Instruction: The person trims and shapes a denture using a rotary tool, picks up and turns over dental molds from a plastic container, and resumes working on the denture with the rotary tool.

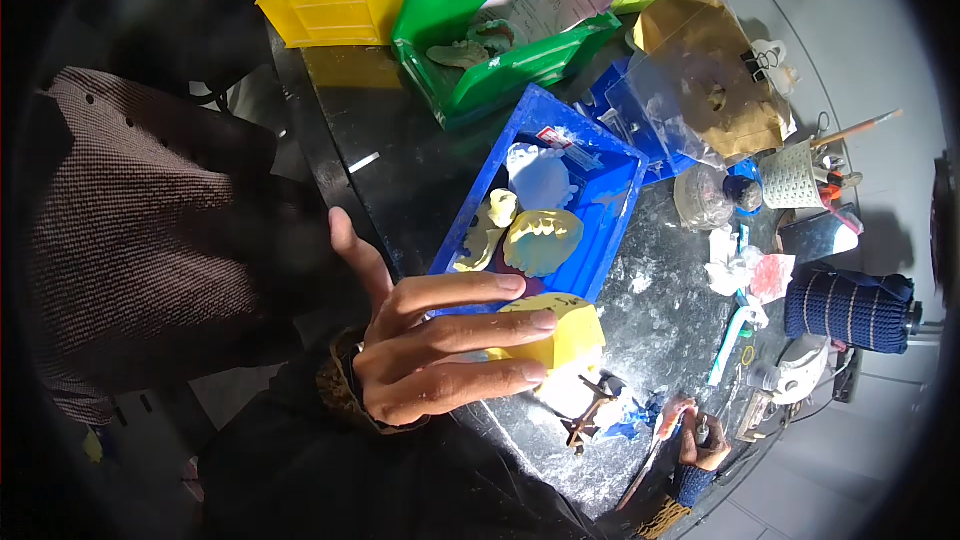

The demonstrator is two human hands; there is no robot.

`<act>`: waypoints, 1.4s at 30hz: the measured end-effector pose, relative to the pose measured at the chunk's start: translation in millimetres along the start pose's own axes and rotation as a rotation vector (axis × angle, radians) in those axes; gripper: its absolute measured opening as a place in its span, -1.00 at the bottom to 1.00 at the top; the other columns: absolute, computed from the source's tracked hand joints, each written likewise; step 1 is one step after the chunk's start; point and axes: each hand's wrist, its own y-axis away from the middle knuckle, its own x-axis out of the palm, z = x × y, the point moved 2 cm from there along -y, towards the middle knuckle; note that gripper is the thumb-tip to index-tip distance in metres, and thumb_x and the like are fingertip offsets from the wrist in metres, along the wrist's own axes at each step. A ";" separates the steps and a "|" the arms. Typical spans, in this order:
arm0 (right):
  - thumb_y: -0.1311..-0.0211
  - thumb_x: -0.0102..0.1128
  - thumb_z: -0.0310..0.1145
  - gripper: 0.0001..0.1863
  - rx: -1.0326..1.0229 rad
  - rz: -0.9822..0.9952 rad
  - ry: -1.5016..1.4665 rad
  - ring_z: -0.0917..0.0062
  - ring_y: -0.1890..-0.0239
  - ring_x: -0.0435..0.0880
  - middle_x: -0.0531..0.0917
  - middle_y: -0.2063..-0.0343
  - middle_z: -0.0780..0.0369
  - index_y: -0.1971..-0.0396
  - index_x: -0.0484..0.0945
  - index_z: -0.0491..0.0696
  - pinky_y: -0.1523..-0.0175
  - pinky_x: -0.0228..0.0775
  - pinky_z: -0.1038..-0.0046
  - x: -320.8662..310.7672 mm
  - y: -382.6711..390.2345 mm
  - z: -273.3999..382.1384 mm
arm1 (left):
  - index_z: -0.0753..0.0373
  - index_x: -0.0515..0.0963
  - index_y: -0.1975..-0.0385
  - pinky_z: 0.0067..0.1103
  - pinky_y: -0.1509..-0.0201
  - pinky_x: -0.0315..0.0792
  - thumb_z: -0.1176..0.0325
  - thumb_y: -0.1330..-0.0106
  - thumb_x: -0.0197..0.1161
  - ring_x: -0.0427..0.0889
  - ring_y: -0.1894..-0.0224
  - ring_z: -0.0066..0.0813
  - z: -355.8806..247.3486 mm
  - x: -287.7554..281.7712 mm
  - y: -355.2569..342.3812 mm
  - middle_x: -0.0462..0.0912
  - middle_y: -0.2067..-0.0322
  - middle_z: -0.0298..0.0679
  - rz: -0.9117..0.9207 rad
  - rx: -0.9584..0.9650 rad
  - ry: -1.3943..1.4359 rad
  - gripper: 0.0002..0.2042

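My left hand (435, 345) reaches in from the lower left, fingers stretched out and thumb spread well away. Its fingertips lie over a yellow plaster dental model (575, 332) at the near end of a blue tray (612, 215); whether they press on it I cannot tell. Inside the tray are another yellow dental model (543, 242), a pale bluish-white model (540, 177) and a cream plaster piece (480, 242). At the lower right, my right hand (708, 445) is closed around a small metallic-looking thing. A slender stick-like tool (645, 475) lies beside it. A dark brown metal frame (592, 412) stands between the hands.
White powder covers much of the black table (650, 310). A green bin (500, 85) and a yellow bin (335, 18) stand at the top. Toward the right are a brown paper bag (715, 70), a white perforated cup (790, 177) with tools, and a navy knitted roll (850, 308).
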 end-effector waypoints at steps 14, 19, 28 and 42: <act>-0.01 0.29 -0.49 -0.88 -0.046 -0.007 0.064 0.72 0.53 0.46 0.59 0.61 0.28 0.46 0.56 -0.20 0.43 0.33 0.61 -0.2 -1.0 0.7 | 0.03 0.48 0.41 0.07 -0.36 -0.42 0.41 0.06 0.44 0.65 0.26 -0.45 0.3 -1.4 -2.0 0.68 0.33 -0.26 0.047 -0.078 0.139 -0.74; -0.01 0.31 -0.46 -0.87 -0.063 -0.027 0.064 0.72 0.54 0.46 0.58 0.63 0.27 0.46 0.57 -0.19 0.43 0.33 0.61 0.0 -0.7 -5.0 | 0.19 0.56 0.25 -0.21 -0.16 0.31 0.50 0.04 0.43 0.63 0.13 -0.36 1.4 -2.8 -4.0 0.62 0.14 -0.12 0.051 -0.145 0.321 -0.69; 0.00 0.34 -0.41 -0.81 -0.042 -0.029 -0.032 0.74 0.58 0.41 0.53 0.63 0.35 0.45 0.55 -0.19 0.49 0.27 0.63 2.2 3.3 -16.4 | 0.30 0.53 0.24 -0.56 0.32 0.60 0.55 0.18 0.52 0.69 0.24 -0.25 5.5 -0.6 -8.7 0.63 0.28 -0.10 -0.128 -0.189 0.277 -0.57; 0.02 0.33 -0.45 -0.85 -0.031 -0.020 0.038 0.76 0.58 0.41 0.56 0.65 0.31 0.45 0.57 -0.18 0.51 0.24 0.65 0.0 0.4 -5.1 | 0.37 0.55 0.37 -0.60 0.45 0.60 0.64 0.15 0.45 0.71 0.39 -0.27 8.0 2.0 -15.4 0.66 0.44 -0.18 -0.163 -0.292 0.243 -0.70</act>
